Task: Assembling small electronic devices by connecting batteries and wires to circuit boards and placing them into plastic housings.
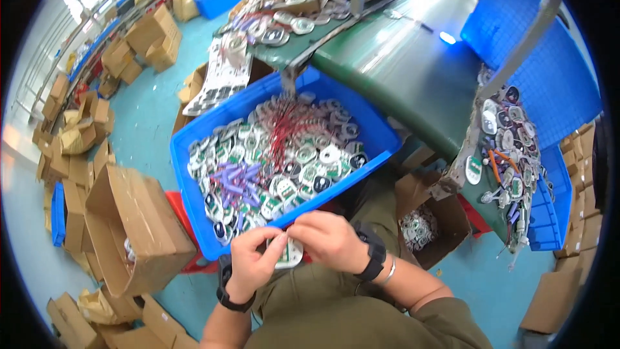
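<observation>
Close to my lap, both hands meet over a small white plastic part with a green circuit board (292, 256). My left hand (254, 260) is closed, thumb and forefinger pinching the part's upper edge. My right hand (330, 240) is closed too, its fingertips pinched together against the same edge; whether it grips the part or something finer, such as a wire, is hidden. Just beyond my hands stands a large blue bin (199, 236). It holds many white round parts with green boards, a bundle of red wires (282, 130) and a cluster of purple cylindrical pieces (237, 182).
A green conveyor belt (400, 58) runs behind the bin. On the right, a green table edge carries more parts and orange-handled pliers (495, 167). Cardboard boxes (139, 232) stand left, and another open box (445, 239) with parts sits right. A blue crate (557, 187) is far right.
</observation>
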A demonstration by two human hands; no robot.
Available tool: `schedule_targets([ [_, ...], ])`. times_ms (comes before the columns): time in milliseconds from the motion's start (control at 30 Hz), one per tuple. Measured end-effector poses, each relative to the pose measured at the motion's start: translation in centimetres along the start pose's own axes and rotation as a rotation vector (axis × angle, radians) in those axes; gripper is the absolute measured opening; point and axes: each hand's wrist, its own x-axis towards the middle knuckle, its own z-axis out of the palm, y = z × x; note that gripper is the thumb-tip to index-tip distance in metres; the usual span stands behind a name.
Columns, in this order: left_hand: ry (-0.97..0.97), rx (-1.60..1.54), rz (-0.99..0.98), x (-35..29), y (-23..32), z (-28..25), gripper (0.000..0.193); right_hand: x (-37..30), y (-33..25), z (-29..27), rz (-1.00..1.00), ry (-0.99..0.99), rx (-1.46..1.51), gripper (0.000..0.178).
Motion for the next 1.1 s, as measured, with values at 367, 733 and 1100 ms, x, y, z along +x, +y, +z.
schedule_targets([
  [367, -0.049, -0.634, -0.179, 0.4, -0.7, 0.2, 0.032, 0.7, 0.0, -0.8, 0.221, 0.005, 0.157, 0.015],
  [733, 0.011, -0.463, -0.056, -0.4, -1.1, 0.8, 0.042, 0.3, -0.6, -0.7, 0.157, -0.062, 0.025, 0.020],
  [1100, 0.122, -0.129, 0.209, -0.9, -1.4, 1.1, 0.039, 0.4, -1.0, -0.5, 0.186, -0.011, 0.075, 0.019],
])
